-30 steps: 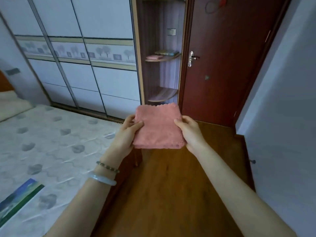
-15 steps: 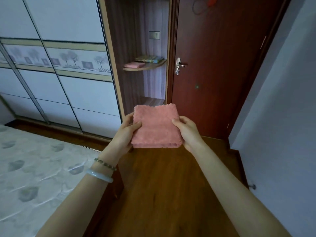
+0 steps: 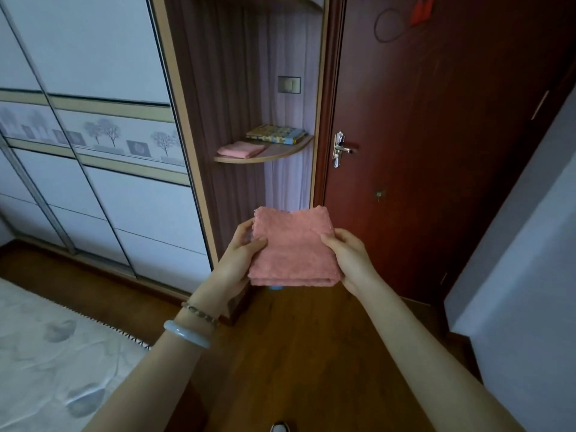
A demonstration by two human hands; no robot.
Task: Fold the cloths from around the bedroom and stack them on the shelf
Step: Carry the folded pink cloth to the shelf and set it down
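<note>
left hand (image 3: 238, 258) and right hand (image 3: 347, 257) grip the folded pink cloth (image 3: 294, 247), a thick fuzzy square; another pink cloth (image 3: 240, 149) at the shelf (image 3: 280, 154) left edge.

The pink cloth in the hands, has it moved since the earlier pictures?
Yes. The held cloth has gone forward, toward the corner shelf beside the door; the shelf now shows larger, and the bed lies further back.

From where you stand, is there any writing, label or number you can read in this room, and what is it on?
None can be read.
Colourful flat book on the curved wooden shelf: cover print too blurred.
Red hanging ornament on the dark red door: no legible marks.
</note>
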